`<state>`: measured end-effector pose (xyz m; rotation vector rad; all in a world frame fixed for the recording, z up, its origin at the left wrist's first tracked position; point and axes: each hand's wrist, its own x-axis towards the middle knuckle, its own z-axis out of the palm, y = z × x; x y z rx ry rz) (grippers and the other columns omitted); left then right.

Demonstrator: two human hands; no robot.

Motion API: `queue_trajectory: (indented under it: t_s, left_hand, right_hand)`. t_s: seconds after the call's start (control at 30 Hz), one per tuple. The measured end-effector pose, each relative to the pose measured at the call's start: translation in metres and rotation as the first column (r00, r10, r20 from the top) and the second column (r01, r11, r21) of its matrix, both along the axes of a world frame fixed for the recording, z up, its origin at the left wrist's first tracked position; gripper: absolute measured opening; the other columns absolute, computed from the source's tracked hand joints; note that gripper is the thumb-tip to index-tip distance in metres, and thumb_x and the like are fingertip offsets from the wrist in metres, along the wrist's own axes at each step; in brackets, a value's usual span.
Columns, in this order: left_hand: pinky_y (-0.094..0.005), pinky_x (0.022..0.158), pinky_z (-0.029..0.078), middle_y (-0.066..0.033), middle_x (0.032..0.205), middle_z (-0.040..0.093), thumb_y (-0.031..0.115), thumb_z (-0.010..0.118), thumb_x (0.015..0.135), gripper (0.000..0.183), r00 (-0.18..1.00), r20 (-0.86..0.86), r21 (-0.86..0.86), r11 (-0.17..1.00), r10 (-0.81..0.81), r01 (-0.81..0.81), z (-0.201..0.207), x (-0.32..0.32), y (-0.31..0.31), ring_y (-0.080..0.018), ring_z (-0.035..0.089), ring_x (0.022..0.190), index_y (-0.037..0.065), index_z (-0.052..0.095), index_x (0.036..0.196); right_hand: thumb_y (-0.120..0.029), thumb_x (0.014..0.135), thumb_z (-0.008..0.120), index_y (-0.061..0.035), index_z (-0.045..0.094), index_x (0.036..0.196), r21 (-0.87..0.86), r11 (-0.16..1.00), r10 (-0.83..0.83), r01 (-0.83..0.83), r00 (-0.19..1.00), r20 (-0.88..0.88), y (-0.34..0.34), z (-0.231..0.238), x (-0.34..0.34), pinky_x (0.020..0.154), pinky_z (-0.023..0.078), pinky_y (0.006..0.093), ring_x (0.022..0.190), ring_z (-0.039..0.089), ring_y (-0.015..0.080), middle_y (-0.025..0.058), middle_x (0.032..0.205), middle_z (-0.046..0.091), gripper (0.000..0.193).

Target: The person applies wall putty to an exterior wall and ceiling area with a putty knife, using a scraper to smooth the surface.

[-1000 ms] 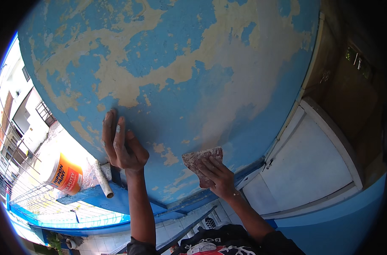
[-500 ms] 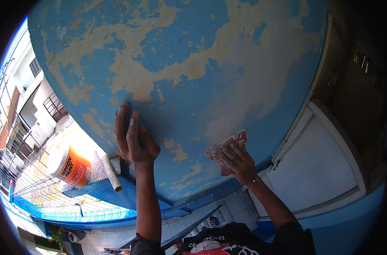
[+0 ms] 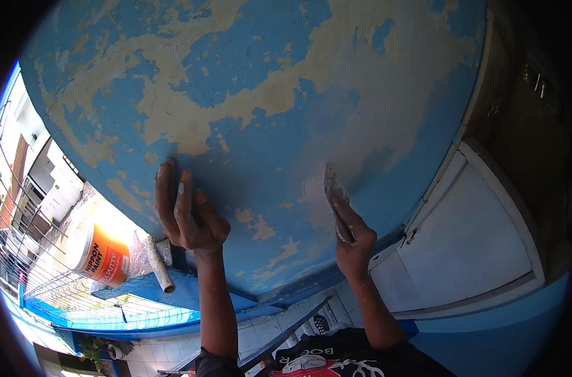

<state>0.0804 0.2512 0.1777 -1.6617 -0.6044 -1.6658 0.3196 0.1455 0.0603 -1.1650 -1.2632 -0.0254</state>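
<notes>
A blue wall (image 3: 261, 147) with peeled cream patches fills the middle of the view. A dull, pale smear of putty (image 3: 386, 107) covers its right part. My left hand (image 3: 195, 220) is raised against the wall's lower left, fingers apart and slightly bent, holding nothing. White flecks mark its fingers. In my right hand (image 3: 356, 245) is a flat putty spreader (image 3: 333, 198), crusted with whitish putty and seen nearly edge-on. Its tip is at the wall beside a small pale patch; whether it touches, I cannot tell. The thumb and fingers close on its lower end.
An orange and white putty bucket (image 3: 103, 254) stands at the left on a blue ledge (image 3: 141, 288), near a short pipe (image 3: 159, 267). Wire mesh (image 3: 31, 251) lies beyond. A white door (image 3: 455, 245) is at the lower right. Below are a dark rail (image 3: 292, 330) and tiled floor (image 3: 254, 336).
My right hand has turned the spreader from its broad face to nearly edge-on, tip upward. The view has shifted slightly, so the wall and bucket sit farther left. My left hand keeps its pose.
</notes>
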Motion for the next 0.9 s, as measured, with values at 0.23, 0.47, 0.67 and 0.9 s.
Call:
queue_trajectory:
  t_s: [0.23,0.47,0.67,0.9]
  left_hand:
    - [-0.0496,0.103,0.054,-0.0257,0.133,0.059,0.008,0.049,0.1,0.03,0.996,0.055,0.021,0.998,-0.063,0.062,0.001,0.004,0.002,-0.039,0.062,0.123,-0.003,0.064,0.123]
    - [-0.0493,0.102,0.055,-0.0255,0.133,0.059,0.007,0.05,0.1,0.03,0.996,0.046,0.047,0.996,-0.079,0.077,0.0,0.005,0.005,-0.0386,0.062,0.122,-0.004,0.063,0.125]
    - [-0.0491,0.102,0.054,-0.0246,0.133,0.06,0.006,0.05,0.1,0.03,0.998,0.041,0.021,0.998,-0.057,0.057,-0.002,0.002,0.004,-0.037,0.062,0.123,-0.003,0.064,0.125]
    - [-0.0483,0.103,0.054,-0.0243,0.132,0.06,0.007,0.05,0.1,0.03,0.998,0.036,0.027,0.998,-0.059,0.058,-0.001,0.002,0.005,-0.0369,0.062,0.123,-0.003,0.064,0.124]
  right_hand:
    - [0.011,0.073,0.069,-0.0111,0.071,0.126,-0.219,0.972,0.149,-0.088,0.948,0.28,-0.03,-0.067,-0.067,0.096,0.057,0.0405,0.118,0.067,0.0321,0.0133,0.126,0.07,0.057]
    - [0.016,0.071,0.064,-0.0104,0.07,0.127,0.08,0.991,-0.108,0.103,0.992,0.062,-0.025,0.011,-0.015,0.093,0.058,0.0418,0.115,0.068,0.0337,0.0134,0.125,0.07,0.063]
    - [0.016,0.068,0.065,-0.0146,0.067,0.133,-0.062,0.989,-0.098,0.134,0.911,0.401,-0.018,-0.017,-0.064,0.096,0.057,0.0407,0.121,0.064,0.0328,0.0105,0.13,0.068,0.072]
    - [0.011,0.068,0.071,-0.0157,0.064,0.136,0.046,0.999,-0.04,0.026,0.944,0.328,-0.025,0.012,-0.019,0.099,0.056,0.0411,0.123,0.063,0.0322,0.0091,0.133,0.066,0.073]
